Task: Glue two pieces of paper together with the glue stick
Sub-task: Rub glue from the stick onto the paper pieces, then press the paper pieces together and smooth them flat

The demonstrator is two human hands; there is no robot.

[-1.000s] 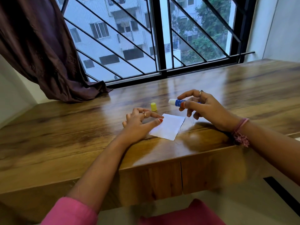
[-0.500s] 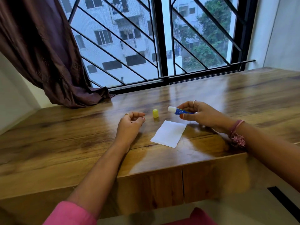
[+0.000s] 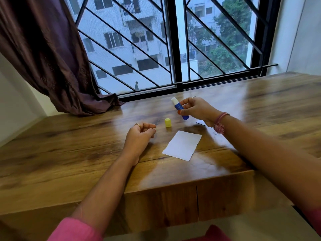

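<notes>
- White paper [image 3: 182, 145] flat nr front edge of wood table [image 3: 69, 153].
- Left hand [image 3: 139, 136] – loose fist, empty, resting left of paper.
- Yellow cap [image 3: 168, 122] upright behind paper.
- Right hand [image 3: 196, 108] raised – fingers pinch uncapped blue glue stick [image 3: 178, 108], tilted.

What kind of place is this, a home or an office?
Probably a room in a flat, above street level: a wooden desk stands at a barred window with a brown curtain, and an apartment block shows outside.

Soft daylight is pouring through the black-barred window [image 3: 173, 49], glaring off the glossy wooden table [image 3: 260, 101]; edges are bending and blurring.
</notes>
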